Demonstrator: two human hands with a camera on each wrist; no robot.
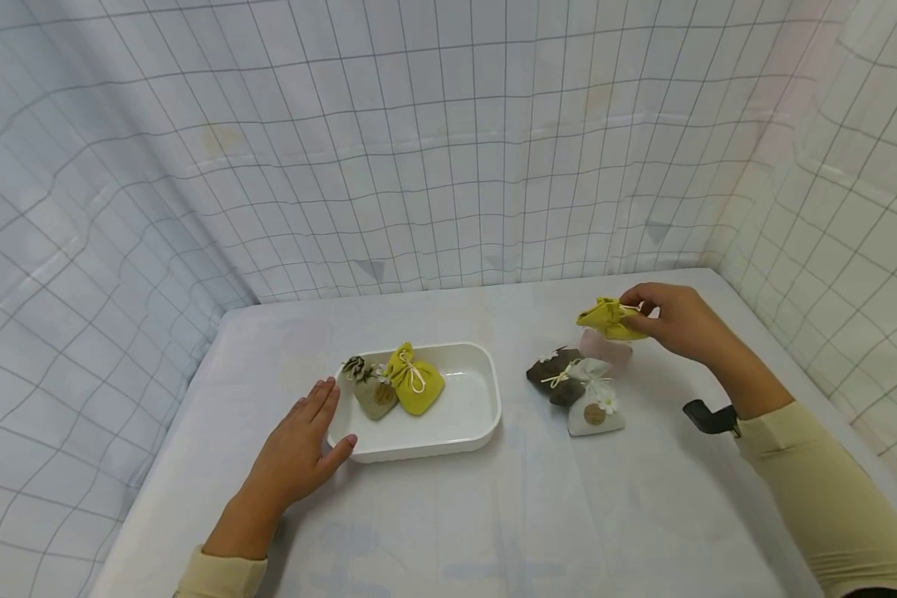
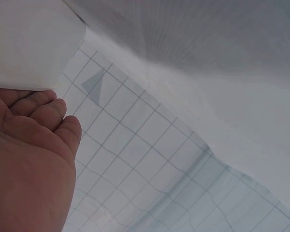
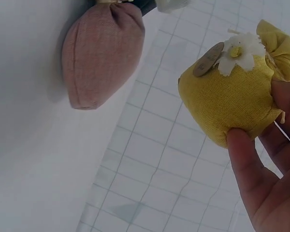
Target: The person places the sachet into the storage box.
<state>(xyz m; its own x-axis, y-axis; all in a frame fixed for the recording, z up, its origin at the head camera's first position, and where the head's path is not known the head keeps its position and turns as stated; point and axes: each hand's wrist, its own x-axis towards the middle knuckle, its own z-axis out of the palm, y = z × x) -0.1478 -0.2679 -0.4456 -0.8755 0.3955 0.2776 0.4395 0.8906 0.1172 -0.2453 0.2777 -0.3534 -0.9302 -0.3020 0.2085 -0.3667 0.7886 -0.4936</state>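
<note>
My right hand point(image 1: 669, 320) pinches a yellow drawstring sachet point(image 1: 609, 319) above the table's right side. In the right wrist view this yellow sachet point(image 3: 227, 92) shows a white flower and a small round tag. Below it lies a pink sachet point(image 1: 605, 350), beside a dark brown sachet point(image 1: 555, 374) and a white sachet point(image 1: 596, 411) with a flower. My left hand point(image 1: 295, 448), fingers straight, rests against the left end of a white tray point(image 1: 459, 432). Inside the tray lie a beige sachet point(image 1: 374, 399) and another yellow sachet point(image 1: 417, 386), side by side at its left.
A white cloth covers the table point(image 1: 433, 523). Grid-patterned curtains point(image 1: 448, 149) hang behind it and at both sides. A black strap end point(image 1: 708, 417) sticks out at my right wrist. Bare tray floor shows right of the yellow sachet.
</note>
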